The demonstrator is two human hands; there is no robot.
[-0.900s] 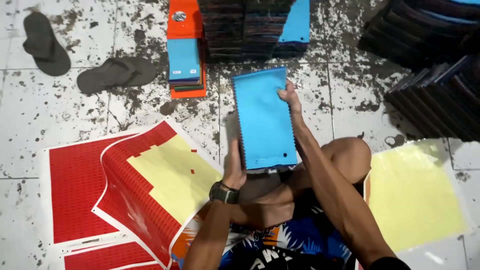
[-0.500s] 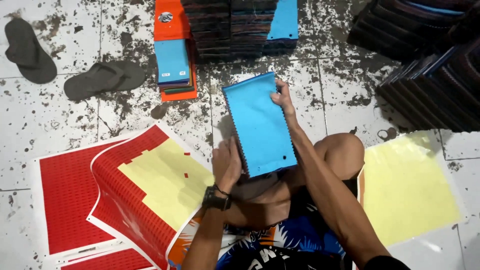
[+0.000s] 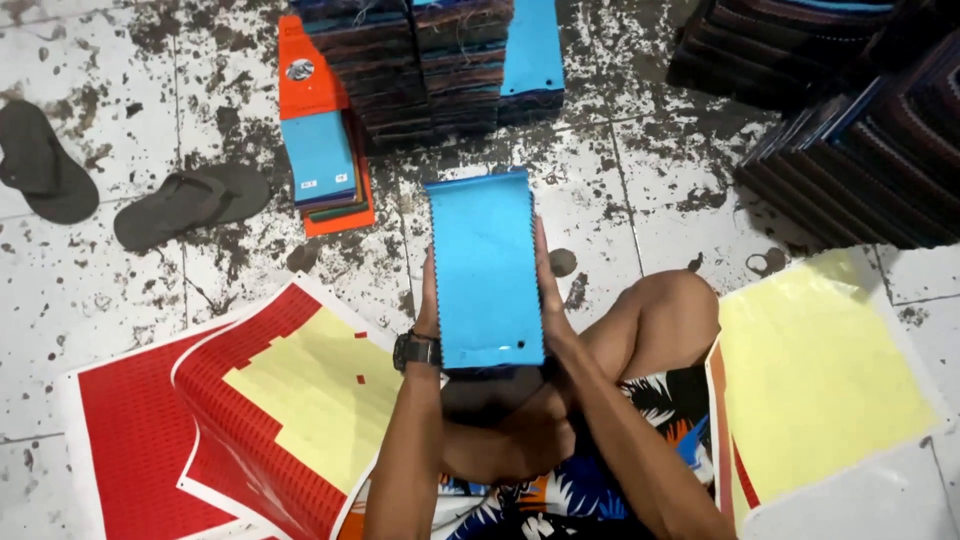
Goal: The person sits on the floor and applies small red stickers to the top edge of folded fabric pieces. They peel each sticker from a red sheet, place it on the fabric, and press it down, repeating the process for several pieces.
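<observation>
While pressed between both hands (image 3: 485, 290), blue swatch stack (image 3: 485, 265)

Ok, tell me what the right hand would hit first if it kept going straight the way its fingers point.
The right hand points up the picture, flat against the blue swatch book. Straight ahead lies bare stained floor tile, then probably the blue-topped stack, though depth is unclear.

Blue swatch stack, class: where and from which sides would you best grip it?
Probably by its two long edges, one hand from each side. The blue swatch stack is tall, narrow and thick, and the left hand and right hand press it so.
</observation>
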